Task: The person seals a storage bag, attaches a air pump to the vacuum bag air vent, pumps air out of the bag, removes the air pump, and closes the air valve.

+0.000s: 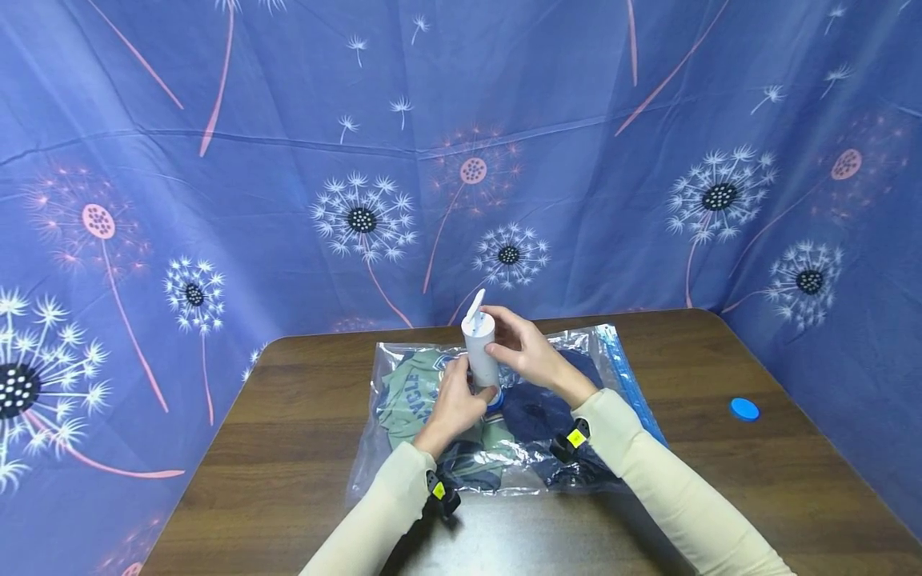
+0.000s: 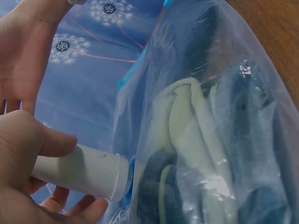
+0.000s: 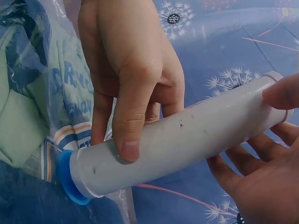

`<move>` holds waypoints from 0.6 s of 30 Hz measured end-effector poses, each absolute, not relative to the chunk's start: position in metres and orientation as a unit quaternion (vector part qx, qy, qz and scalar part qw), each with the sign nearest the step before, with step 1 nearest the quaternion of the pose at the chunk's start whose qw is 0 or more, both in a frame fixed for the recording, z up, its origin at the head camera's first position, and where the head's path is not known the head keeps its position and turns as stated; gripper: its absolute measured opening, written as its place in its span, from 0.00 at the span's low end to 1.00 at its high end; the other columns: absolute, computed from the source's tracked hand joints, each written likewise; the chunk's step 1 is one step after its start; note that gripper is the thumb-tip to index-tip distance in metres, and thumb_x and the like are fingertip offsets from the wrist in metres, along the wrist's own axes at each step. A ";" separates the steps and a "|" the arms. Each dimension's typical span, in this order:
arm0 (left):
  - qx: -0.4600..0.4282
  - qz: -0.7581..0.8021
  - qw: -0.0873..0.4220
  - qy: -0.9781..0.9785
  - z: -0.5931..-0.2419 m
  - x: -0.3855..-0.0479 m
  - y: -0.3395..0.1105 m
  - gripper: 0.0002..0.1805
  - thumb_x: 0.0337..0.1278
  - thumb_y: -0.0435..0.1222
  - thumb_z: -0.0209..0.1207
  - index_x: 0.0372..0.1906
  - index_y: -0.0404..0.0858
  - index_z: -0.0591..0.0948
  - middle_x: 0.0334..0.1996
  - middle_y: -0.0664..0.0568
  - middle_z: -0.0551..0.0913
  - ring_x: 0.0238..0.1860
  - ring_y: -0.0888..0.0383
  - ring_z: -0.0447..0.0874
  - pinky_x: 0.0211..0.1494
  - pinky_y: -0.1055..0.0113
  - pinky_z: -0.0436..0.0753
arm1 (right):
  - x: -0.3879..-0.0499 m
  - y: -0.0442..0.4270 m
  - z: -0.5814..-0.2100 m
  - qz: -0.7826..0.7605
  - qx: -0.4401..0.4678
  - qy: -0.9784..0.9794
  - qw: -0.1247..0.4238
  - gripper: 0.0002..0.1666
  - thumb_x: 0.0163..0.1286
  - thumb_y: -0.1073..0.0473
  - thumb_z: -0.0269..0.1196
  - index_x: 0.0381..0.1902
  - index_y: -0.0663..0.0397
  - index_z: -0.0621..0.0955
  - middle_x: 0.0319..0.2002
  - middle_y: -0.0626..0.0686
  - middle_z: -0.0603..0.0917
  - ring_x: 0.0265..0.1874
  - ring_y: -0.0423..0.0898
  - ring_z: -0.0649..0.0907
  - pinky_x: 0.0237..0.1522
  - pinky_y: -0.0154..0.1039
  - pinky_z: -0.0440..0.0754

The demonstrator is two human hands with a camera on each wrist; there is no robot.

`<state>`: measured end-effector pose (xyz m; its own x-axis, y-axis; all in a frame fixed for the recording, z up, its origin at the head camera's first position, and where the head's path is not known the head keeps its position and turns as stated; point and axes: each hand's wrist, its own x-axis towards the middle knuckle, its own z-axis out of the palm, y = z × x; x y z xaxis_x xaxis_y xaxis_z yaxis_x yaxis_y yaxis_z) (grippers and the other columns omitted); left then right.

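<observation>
A white cylindrical hand pump stands nearly upright on the blue valve of a clear storage bag. Its flat white handle sticks up at the top. Low on the tube, my left hand grips it, thumb along the near side. My right hand holds the pump near its upper end, thumb on one side and fingers on the other. Inside the bag lie a light green printed garment and dark blue clothing. The left wrist view shows the pump's lower end against the valve.
A round blue cap lies on the brown wooden table, right of the bag. The bag's blue zip edge runs along its right side. Behind the table hangs a blue curtain with dandelion prints.
</observation>
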<state>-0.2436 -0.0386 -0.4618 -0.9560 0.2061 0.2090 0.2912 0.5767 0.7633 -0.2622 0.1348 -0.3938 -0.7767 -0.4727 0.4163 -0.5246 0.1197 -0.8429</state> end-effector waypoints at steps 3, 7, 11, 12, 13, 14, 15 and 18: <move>-0.140 -0.442 0.052 -0.884 -0.461 -0.244 -0.039 0.32 0.55 0.36 0.71 0.64 0.31 0.73 0.53 0.39 0.76 0.49 0.48 0.79 0.49 0.59 0.81 | -0.261 0.135 -0.394 0.571 0.327 -0.752 0.026 0.34 0.75 0.70 0.58 0.75 0.69 0.62 0.65 0.71 0.75 0.62 0.66 0.79 0.64 0.59 0.80; -0.137 -0.451 0.063 -0.880 -0.465 -0.244 -0.039 0.35 0.53 0.37 0.72 0.65 0.32 0.72 0.53 0.39 0.77 0.50 0.47 0.80 0.50 0.58 0.82 | -0.259 0.135 -0.395 0.572 0.309 -0.759 0.032 0.34 0.74 0.69 0.60 0.75 0.67 0.64 0.65 0.70 0.76 0.62 0.65 0.80 0.64 0.59 0.80; -0.134 -0.459 0.078 -0.875 -0.469 -0.243 -0.038 0.37 0.51 0.36 0.73 0.65 0.31 0.71 0.55 0.38 0.77 0.49 0.45 0.82 0.51 0.57 0.83 | -0.257 0.133 -0.396 0.568 0.289 -0.769 0.045 0.35 0.73 0.67 0.64 0.74 0.63 0.66 0.63 0.67 0.78 0.60 0.64 0.81 0.63 0.59 0.81; -0.132 -0.460 0.080 -0.874 -0.469 -0.243 -0.038 0.36 0.51 0.36 0.73 0.65 0.31 0.71 0.56 0.38 0.77 0.49 0.44 0.83 0.52 0.57 0.83 | -0.257 0.133 -0.396 0.565 0.283 -0.773 0.050 0.35 0.72 0.67 0.65 0.74 0.62 0.67 0.62 0.66 0.78 0.60 0.63 0.82 0.62 0.59 0.81; -0.130 -0.461 0.081 -0.874 -0.470 -0.242 -0.038 0.36 0.51 0.36 0.73 0.64 0.32 0.71 0.56 0.38 0.77 0.49 0.44 0.83 0.52 0.57 0.83 | -0.256 0.132 -0.396 0.561 0.279 -0.777 0.055 0.35 0.72 0.65 0.65 0.74 0.61 0.67 0.62 0.65 0.79 0.59 0.63 0.82 0.62 0.59 0.82; -0.128 -0.461 0.083 -0.874 -0.470 -0.242 -0.037 0.36 0.51 0.36 0.73 0.64 0.32 0.70 0.57 0.38 0.77 0.49 0.43 0.83 0.52 0.56 0.84 | -0.255 0.131 -0.396 0.557 0.274 -0.782 0.060 0.35 0.72 0.64 0.66 0.73 0.60 0.68 0.62 0.65 0.79 0.59 0.63 0.83 0.61 0.59 0.82; -0.125 -0.461 0.085 -0.874 -0.470 -0.241 -0.037 0.36 0.51 0.36 0.73 0.64 0.32 0.70 0.57 0.38 0.77 0.49 0.44 0.83 0.52 0.56 0.84 | -0.255 0.131 -0.397 0.552 0.268 -0.787 0.066 0.35 0.72 0.63 0.67 0.73 0.59 0.68 0.62 0.64 0.80 0.58 0.62 0.83 0.60 0.59 0.83; -0.119 -0.466 0.087 -0.872 -0.470 -0.239 -0.036 0.36 0.51 0.36 0.73 0.63 0.32 0.69 0.58 0.37 0.77 0.49 0.44 0.84 0.53 0.55 0.84 | -0.253 0.128 -0.398 0.544 0.251 -0.797 0.079 0.35 0.70 0.60 0.69 0.72 0.57 0.70 0.61 0.62 0.80 0.57 0.60 0.84 0.59 0.58 0.84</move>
